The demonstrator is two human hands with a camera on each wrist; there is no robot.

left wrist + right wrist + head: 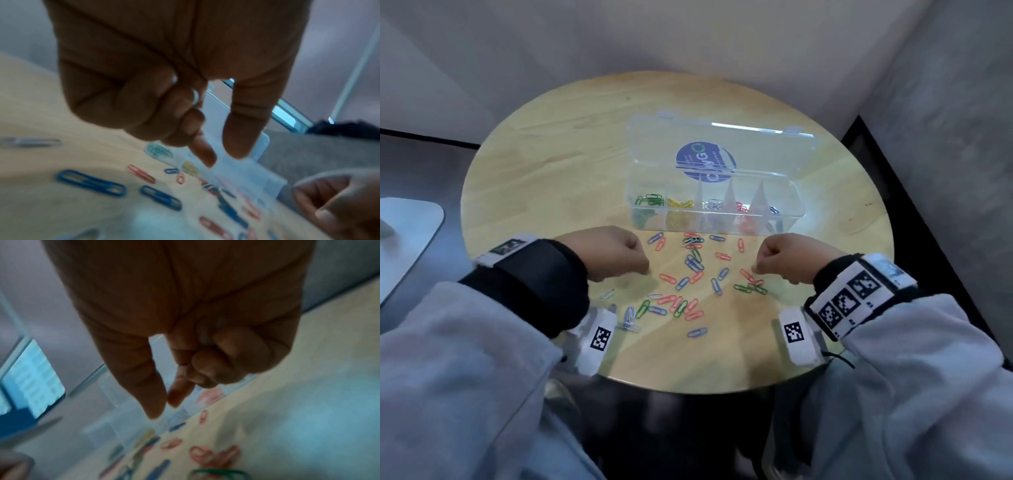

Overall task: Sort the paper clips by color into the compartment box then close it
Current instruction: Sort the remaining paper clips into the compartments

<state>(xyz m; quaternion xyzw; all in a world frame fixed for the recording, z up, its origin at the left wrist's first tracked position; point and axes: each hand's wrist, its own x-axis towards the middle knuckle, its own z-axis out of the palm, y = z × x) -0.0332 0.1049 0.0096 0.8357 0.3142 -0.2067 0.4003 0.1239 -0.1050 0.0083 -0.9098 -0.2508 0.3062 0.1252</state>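
The clear compartment box [717, 219] stands open at the table's middle, its lid [722, 144] tilted back. Its compartments hold green, yellow, white, red and blue clips. Loose paper clips [690, 267] of mixed colors lie scattered in front of it. My left hand [647, 272] hovers at the pile's left side; in the left wrist view its curled fingers hold a white paper clip [195, 97], while thumb and forefinger [223, 160] point down, apart. My right hand [755, 270] is at the pile's right side beside a red clip [747, 274]. Thumb and forefinger [164, 408] nearly touch, with nothing seen between them.
The round wooden table [551, 154] ends just behind my wrists. Grey walls close in behind and to the right. A pale flat object [410, 233] sits off the table at the left. Bare wood surrounds the box on the left and far side.
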